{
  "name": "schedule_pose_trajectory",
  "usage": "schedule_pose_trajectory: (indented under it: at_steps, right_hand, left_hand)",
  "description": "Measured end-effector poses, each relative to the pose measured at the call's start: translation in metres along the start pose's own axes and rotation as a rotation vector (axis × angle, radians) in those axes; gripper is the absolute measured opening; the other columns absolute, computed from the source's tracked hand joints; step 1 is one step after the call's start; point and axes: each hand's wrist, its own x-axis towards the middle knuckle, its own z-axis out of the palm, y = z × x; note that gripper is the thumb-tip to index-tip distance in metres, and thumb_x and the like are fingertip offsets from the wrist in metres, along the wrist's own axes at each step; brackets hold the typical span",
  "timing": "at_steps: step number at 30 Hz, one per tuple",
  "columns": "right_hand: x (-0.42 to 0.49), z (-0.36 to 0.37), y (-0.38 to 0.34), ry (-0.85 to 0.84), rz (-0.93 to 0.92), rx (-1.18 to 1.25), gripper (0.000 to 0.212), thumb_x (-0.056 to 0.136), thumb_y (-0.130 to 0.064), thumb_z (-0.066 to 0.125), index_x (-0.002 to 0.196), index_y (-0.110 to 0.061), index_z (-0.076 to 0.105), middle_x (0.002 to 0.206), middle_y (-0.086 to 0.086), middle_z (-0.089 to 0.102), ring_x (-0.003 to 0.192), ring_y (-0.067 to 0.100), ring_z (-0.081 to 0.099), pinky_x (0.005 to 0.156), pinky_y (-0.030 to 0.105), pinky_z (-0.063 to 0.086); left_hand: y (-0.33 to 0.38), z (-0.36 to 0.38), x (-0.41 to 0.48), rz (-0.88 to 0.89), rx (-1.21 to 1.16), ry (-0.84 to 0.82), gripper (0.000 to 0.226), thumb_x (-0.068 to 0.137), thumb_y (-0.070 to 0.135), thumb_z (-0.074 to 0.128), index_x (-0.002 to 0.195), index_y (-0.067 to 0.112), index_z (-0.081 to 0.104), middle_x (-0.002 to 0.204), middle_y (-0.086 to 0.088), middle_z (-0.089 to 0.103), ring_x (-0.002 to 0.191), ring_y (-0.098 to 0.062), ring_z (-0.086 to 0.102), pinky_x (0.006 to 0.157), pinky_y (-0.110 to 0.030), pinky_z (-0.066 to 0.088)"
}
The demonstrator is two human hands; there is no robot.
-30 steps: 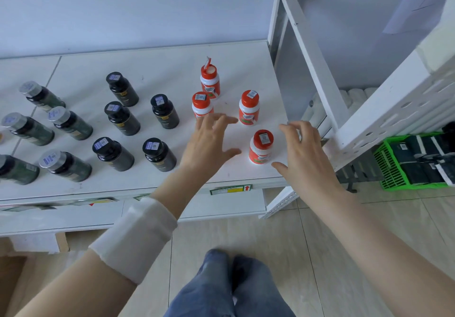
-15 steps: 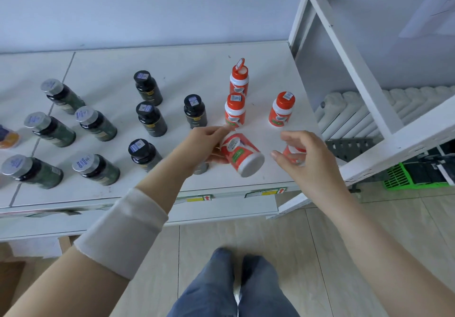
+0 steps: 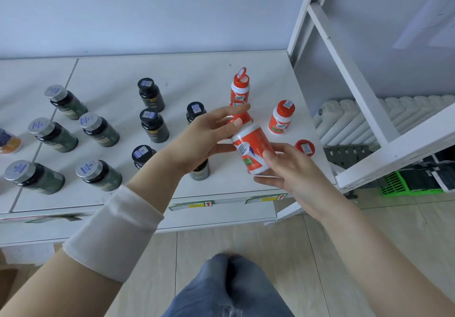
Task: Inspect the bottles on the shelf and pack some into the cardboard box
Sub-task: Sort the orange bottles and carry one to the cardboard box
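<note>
Left hand grips the tilted orange bottle at its cap, right hand at its base, above the shelf front. The left hand largely hides a second bottle and a dark bottle.

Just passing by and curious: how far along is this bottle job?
Done: nothing looks packed yet. In hand: the left hand and right hand hold one orange bottle tilted above the shelf, apparently inspecting it. Left: the other orange bottles and the dark bottles standing on the shelf.
</note>
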Motion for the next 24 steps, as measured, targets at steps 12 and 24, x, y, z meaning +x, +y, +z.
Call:
schedule_pose_trajectory:
  at_steps: [12,24]
  right_hand:
    - [-0.014,0.005,0.015,0.141,-0.259,0.15,0.056,0.067,-0.025,0.069,0.119,-0.018,0.048,0.118,0.008,0.056,0.103,0.017,0.064,0.076,0.025,0.055]
    - [-0.015,0.003,0.021,0.154,-0.329,0.004,0.036,0.074,-0.013,0.071,0.103,-0.02,0.052,0.114,0.01,0.056,0.088,0.01,0.066,0.068,0.02,0.054]
  left_hand:
    - [-0.015,0.014,-0.02,0.162,-0.171,0.076,0.044,0.084,0.012,0.057,0.127,0.006,0.049,0.124,-0.009,0.058,0.108,-0.019,0.06,0.084,-0.028,0.053]
    - [-0.021,0.004,-0.026,0.102,-0.195,0.024,0.035,0.084,0.01,0.061,0.118,0.018,0.053,0.116,-0.003,0.062,0.104,-0.016,0.062,0.085,-0.032,0.055]
